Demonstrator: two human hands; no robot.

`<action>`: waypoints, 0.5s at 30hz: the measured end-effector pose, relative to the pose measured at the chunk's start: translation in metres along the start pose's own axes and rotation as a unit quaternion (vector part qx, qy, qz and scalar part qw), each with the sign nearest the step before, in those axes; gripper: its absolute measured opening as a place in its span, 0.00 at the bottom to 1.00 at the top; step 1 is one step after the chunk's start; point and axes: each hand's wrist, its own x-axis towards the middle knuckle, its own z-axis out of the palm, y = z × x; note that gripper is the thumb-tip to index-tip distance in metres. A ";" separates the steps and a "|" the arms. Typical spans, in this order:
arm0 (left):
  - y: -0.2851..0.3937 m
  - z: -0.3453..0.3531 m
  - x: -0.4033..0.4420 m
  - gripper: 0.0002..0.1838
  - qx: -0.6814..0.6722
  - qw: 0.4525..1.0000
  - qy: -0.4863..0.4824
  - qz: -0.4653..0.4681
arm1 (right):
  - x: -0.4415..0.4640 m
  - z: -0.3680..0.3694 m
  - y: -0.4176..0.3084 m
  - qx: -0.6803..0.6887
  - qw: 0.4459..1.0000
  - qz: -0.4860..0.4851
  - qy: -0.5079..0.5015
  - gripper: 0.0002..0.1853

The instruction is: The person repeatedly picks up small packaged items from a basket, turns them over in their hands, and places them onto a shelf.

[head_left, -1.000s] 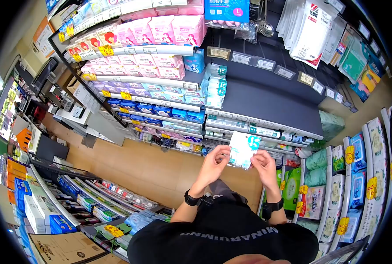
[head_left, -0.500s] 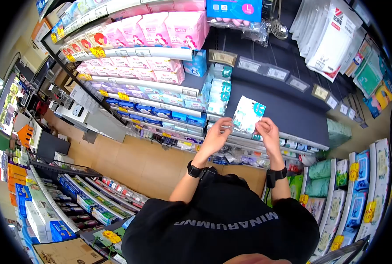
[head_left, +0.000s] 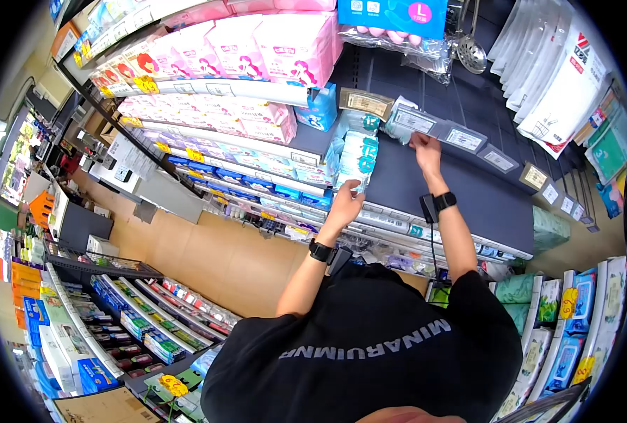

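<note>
My right hand (head_left: 425,151) reaches over the dark shelf with its fingers pinched at the edge of a white and teal packet (head_left: 395,131). Hanging price tags cover part of that packet. A row of similar packets (head_left: 359,156) stands on the shelf to its left, wrapped in clear film. My left hand (head_left: 346,204) is just in front of this row, thumb and fingers apart, holding nothing. Whether its fingertips touch the front packet I cannot tell.
Pink packs (head_left: 296,46) fill the upper left shelves, with a blue pack (head_left: 318,108) at their end. Price tags (head_left: 463,139) hang over the shelf. White hanging bags (head_left: 566,84) and a slotted ladle (head_left: 471,55) are at upper right. Low shelves flank the tiled floor (head_left: 208,261).
My right hand has carried the packet forward and up, from between both hands to behind the price tags. My left hand has let go of it and moved slightly left.
</note>
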 end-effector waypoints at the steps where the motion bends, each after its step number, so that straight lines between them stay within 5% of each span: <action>1: -0.003 0.000 0.002 0.25 0.001 1.000 0.002 -0.005 | 0.013 0.004 0.008 -0.066 0.997 -0.036 0.015 0.07; 3: -0.007 0.001 0.008 0.25 -0.007 1.000 0.010 -0.016 | 0.046 0.009 0.035 -0.131 0.988 -0.074 0.026 0.05; 5: -0.011 0.001 0.010 0.25 -0.004 1.000 0.011 -0.023 | 0.076 0.013 0.077 -0.225 0.941 -0.245 0.065 0.05; 6: -0.010 0.001 0.010 0.25 0.002 0.999 0.008 -0.032 | 0.062 0.015 0.046 -0.315 0.916 -0.243 0.049 0.04; 13: -0.029 0.000 0.015 0.26 -0.004 1.000 0.006 -0.025 | 0.081 0.044 0.055 -0.284 0.930 -0.231 0.025 0.05; 15: -0.031 -0.002 0.013 0.25 -0.010 1.000 0.000 -0.008 | 0.097 0.051 0.095 -0.100 0.985 -0.139 -0.035 0.12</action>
